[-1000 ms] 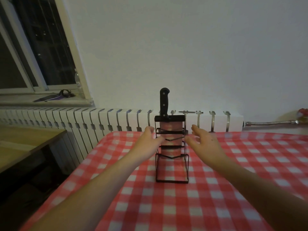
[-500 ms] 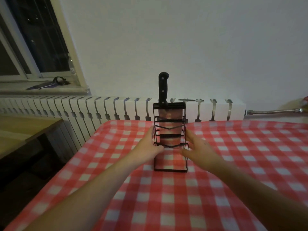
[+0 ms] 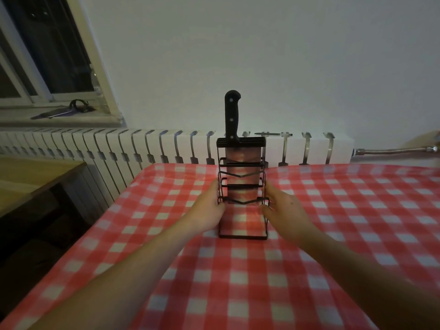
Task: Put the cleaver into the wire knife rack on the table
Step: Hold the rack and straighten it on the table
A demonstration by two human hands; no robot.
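Note:
The black wire knife rack (image 3: pixel 241 236) stands upright on the red-and-white checked tablecloth (image 3: pixel 238 282), a little back from the middle. The cleaver (image 3: pixel 232 115) sits in the rack's top slot, its black riveted handle sticking straight up and its broad blade hanging down inside the wires. My left hand (image 3: pixel 207 210) grips the rack's left side at its lower half. My right hand (image 3: pixel 283 210) grips the right side at the same height. Both thumbs rest on the front wires.
A white radiator (image 3: pixel 142 148) runs along the wall just behind the table's far edge. A wooden table (image 3: pixel 28 179) stands lower at the left. On the window sill lie dark tools (image 3: pixel 64 110). A metal pipe (image 3: pixel 392 151) runs right from the radiator.
Both hands have slid down the rack's sides and closed on its lower part. The cleaver has stayed in the top slot. My view has tilted down a little.

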